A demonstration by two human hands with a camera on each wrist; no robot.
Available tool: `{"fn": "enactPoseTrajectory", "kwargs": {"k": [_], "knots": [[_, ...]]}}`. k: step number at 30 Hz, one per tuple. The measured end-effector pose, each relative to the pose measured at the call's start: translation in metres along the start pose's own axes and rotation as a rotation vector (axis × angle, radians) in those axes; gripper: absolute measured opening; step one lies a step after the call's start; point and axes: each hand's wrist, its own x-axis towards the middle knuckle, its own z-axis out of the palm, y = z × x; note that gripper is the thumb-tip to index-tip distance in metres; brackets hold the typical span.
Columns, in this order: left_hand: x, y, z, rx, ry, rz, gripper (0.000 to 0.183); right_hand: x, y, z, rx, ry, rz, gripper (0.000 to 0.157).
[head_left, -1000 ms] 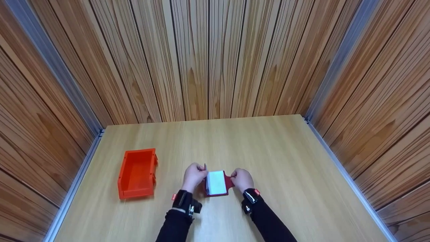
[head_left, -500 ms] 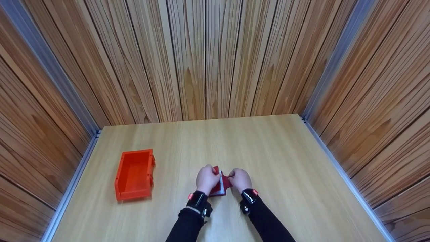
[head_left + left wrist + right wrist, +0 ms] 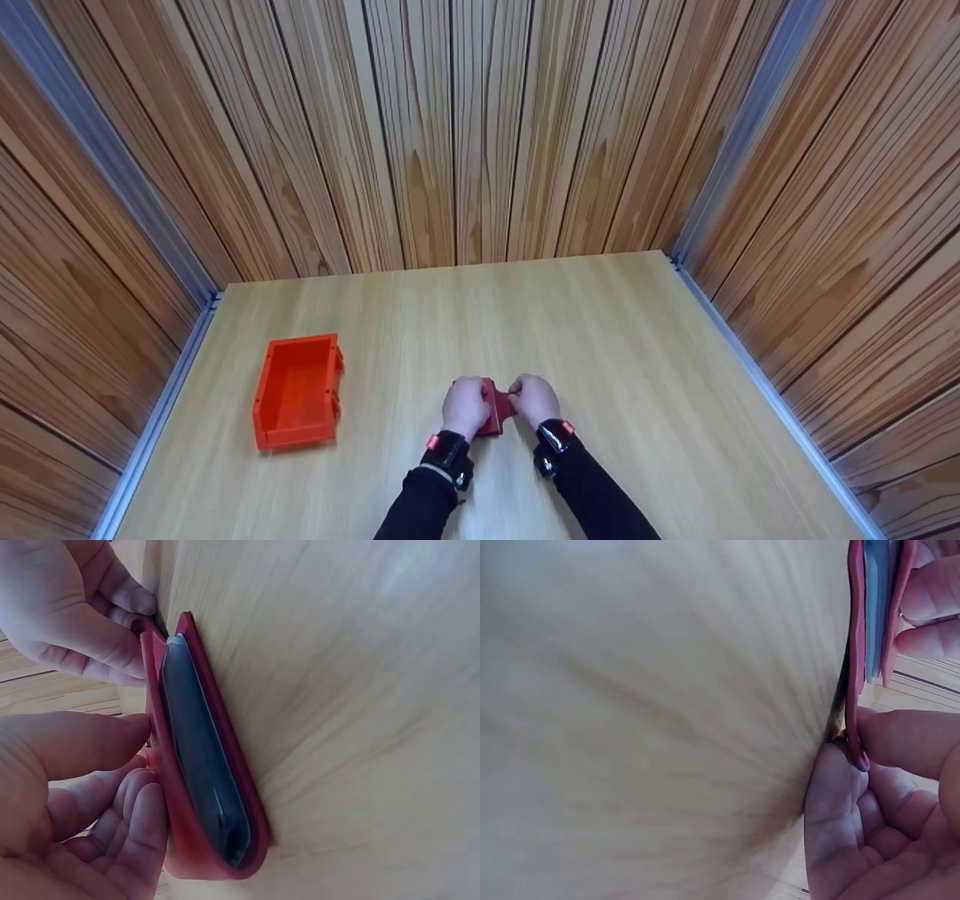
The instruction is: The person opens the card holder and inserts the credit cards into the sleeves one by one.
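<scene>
A red card holder (image 3: 491, 409) with a cover folded over its sleeves lies on the table between the hands. Clear plastic sleeves (image 3: 201, 746) show between its two covers in the left wrist view. My left hand (image 3: 465, 405) holds the top cover (image 3: 169, 787), thumb and curled fingers against its outer face; how far they reach round its edge is hidden. My right hand (image 3: 535, 400) pinches the strap (image 3: 855, 742) sticking out at the right side, thumb on one face and a finger on the other. A small metallic spot, perhaps a snap, shows by that fingertip.
An orange open bin (image 3: 298, 391) stands on the wooden table (image 3: 600, 330) to the left of the hands. Wood-plank walls (image 3: 480, 135) rise at the back and both sides, with metal rails along the side edges.
The left hand has moved right, bringing the card holder's cover over the white sleeves, which the head view no longer shows. My right hand has kept its pinch on the strap.
</scene>
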Motion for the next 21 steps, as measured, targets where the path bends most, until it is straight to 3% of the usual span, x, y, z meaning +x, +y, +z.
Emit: {"fn": "enactPoseTrajectory", "kwargs": {"k": [10, 16, 21], "knots": [[0.0, -0.001, -0.001, -0.002, -0.018, 0.002, 0.01, 0.0, 0.0, 0.001, 0.013, -0.024, 0.026, 0.008], [0.001, 0.0, -0.007, -0.038, -0.041, -0.013, 0.011, 0.001, 0.001, 0.002, 0.016, -0.027, 0.031, 0.007], [0.001, -0.001, -0.014, -0.029, -0.02, -0.009, 0.012, 0.001, 0.0, 0.0, 0.022, -0.01, 0.011, 0.007]]}}
